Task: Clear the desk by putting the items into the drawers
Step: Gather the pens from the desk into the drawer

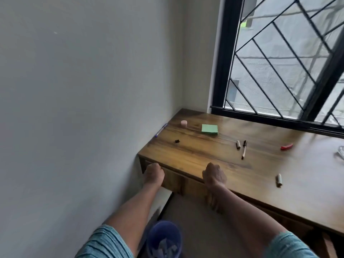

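Note:
A wooden desk (pixel 204 148) stands in the corner under a window. Both my hands curl over the top edge of the drawer front (pixel 183 180) at its near left: my left hand (pixel 153 173) near the drawer's left end, my right hand (pixel 214 175) further right. On the desk lie a green sticky-note pad (pixel 209 129), a pink round eraser (pixel 184 123), a blue pen (pixel 161 129) against the wall, a small black clip (pixel 177 141), a black-capped marker (pixel 244 149), two short beige cylinders (pixel 238 145) (pixel 278 180) and a red object (pixel 286 146).
A blue waste bin (pixel 164 239) with crumpled paper stands on the floor below my arms. The white wall (pixel 83 108) runs close along the desk's left side. A black-framed barred window (pixel 279 62) closes the back. Something clear sits at the right edge (pixel 340 81).

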Demonstrator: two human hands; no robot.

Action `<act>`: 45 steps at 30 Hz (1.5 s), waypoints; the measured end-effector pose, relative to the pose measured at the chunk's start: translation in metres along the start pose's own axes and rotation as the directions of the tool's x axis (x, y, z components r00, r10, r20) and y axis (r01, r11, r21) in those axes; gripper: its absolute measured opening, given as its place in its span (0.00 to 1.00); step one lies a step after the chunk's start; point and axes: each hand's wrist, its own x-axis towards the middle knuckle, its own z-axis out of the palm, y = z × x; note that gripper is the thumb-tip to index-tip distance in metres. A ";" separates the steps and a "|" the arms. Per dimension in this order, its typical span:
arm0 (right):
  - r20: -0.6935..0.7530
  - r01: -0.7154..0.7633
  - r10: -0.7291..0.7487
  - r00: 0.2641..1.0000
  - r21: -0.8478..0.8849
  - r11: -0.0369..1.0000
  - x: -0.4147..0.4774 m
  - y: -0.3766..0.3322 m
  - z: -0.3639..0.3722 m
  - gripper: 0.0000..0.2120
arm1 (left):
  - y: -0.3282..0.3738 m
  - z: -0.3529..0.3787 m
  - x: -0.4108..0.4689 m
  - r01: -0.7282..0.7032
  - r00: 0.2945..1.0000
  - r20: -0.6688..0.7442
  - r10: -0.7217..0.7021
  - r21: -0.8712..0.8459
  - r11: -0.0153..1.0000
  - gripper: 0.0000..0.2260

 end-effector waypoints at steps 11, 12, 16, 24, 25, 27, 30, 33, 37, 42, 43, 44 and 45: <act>-0.024 0.109 -0.109 0.994 0.011 0.994 0.184 -0.046 0.015 0.09 | 0.059 -0.002 0.193 0.055 0.997 0.051 -0.065 0.169 0.984 0.17; -0.044 0.106 -0.106 0.993 0.007 0.994 0.196 -0.044 0.017 0.09 | 0.063 0.002 0.206 0.048 0.996 0.070 -0.063 0.195 0.980 0.17; -0.069 0.079 -0.081 0.994 -0.031 0.996 0.229 -0.025 0.023 0.10 | 0.076 0.018 0.242 0.012 0.991 0.124 -0.051 0.298 0.954 0.19; -0.135 0.153 -0.185 0.974 -0.217 0.964 0.250 0.007 0.017 0.10 | 0.093 0.035 0.283 -0.009 0.999 0.044 -0.009 0.375 0.927 0.15; -0.150 0.137 -0.174 0.973 -0.228 0.964 0.251 0.010 0.013 0.10 | 0.094 0.036 0.286 -0.012 0.999 0.052 -0.009 0.388 0.922 0.15; -0.189 0.077 -0.121 0.975 -0.224 0.972 0.252 0.018 0.006 0.11 | 0.094 0.038 0.291 -0.014 0.998 0.059 -0.010 0.402 0.916 0.15; -0.231 -0.062 0.014 0.973 -0.200 0.978 0.251 0.036 -0.009 0.12 | 0.095 0.039 0.299 -0.031 0.998 0.060 0.008 0.393 0.919 0.16; -0.257 -0.177 0.128 0.958 -0.177 0.968 0.247 0.057 -0.018 0.13 | 0.102 0.036 0.300 -0.017 0.999 0.053 -0.001 0.342 0.940 0.15; -0.249 -0.333 0.296 0.922 -0.120 0.935 0.240 0.076 -0.025 0.12 | 0.126 0.034 0.284 0.003 0.999 0.048 -0.014 0.209 0.978 0.13; -0.144 -0.420 0.415 0.898 -0.005 0.908 0.237 0.084 -0.022 0.16 | 0.160 0.040 0.258 -0.023 0.994 0.107 0.021 0.021 1.000 0.14; -0.120 -0.432 0.429 0.896 -0.001 0.902 0.238 0.084 -0.021 0.17 | 0.166 0.042 0.253 -0.028 0.991 0.129 0.032 -0.035 0.999 0.14; -0.105 -0.442 0.439 0.892 -0.005 0.897 0.238 0.084 -0.020 0.18 | 0.171 0.045 0.247 -0.026 0.988 0.151 0.039 -0.085 0.996 0.13; -0.098 -0.449 0.446 0.890 -0.011 0.893 0.238 0.084 -0.020 0.19 | 0.174 0.048 0.242 -0.022 0.985 0.168 0.043 -0.125 0.992 0.13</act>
